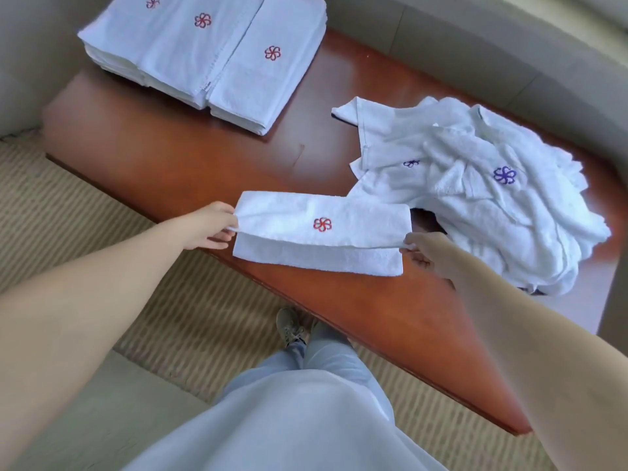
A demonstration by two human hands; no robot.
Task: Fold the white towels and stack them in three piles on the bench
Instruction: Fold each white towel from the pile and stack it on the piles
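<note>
A white towel [319,232] with a red pinwheel-flower emblem lies half folded at the near edge of the reddish wooden bench [190,158]. The left hand [212,226] pinches its left end and the right hand [426,253] pinches its right end, lifting the upper layer. Just right sits a heap of unfolded towels [475,185] bearing purple emblems. Far left, folded towel piles [210,52] show red emblems. No lettering is readable.

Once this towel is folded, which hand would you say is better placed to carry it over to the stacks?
Probably the left hand: it grips the towel at the end nearer the folded stacks; the right hand is beside the unfolded heap.
</note>
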